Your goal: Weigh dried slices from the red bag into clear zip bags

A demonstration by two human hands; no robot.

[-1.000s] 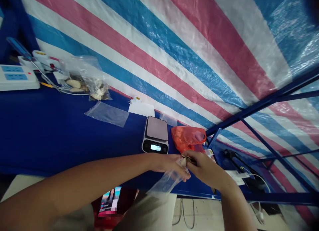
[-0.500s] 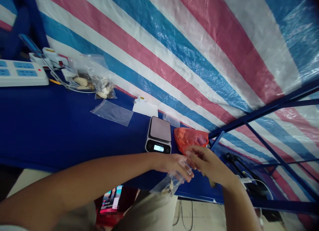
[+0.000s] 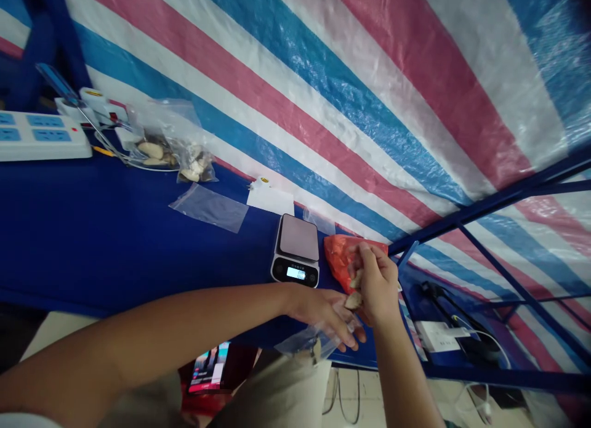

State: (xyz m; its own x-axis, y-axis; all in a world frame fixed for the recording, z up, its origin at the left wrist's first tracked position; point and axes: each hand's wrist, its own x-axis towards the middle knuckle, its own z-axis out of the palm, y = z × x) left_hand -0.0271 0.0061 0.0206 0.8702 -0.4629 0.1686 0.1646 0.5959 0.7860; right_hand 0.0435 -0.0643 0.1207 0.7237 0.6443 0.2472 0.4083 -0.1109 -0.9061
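Observation:
My left hand (image 3: 323,314) is closed on a clear plastic bag (image 3: 300,343), which hangs over the table's front edge. A few dried brownish pieces (image 3: 316,350) lie inside it. Just above the bag's mouth, my right hand (image 3: 379,283) has its fingers pinched on pale dried slices (image 3: 354,301); its grip is partly hidden. Behind that hand sits a crumpled red plastic bag (image 3: 337,258), partly covered by the fingers. A small digital scale (image 3: 298,238) with a bare plate and lit display stands left of the red bag.
On the blue table (image 3: 115,231) lies a flat clear zip bag (image 3: 210,207). Filled bags of dried pieces (image 3: 196,163) and a power strip (image 3: 41,135) are at the left. White paper (image 3: 270,199) lies behind the scale. A lit phone (image 3: 209,367) is below the table edge.
My right hand has risen from beside the left hand to the front of the red bag, and dried slices now show at its fingers. My left hand stays nearly in place with the clear bag.

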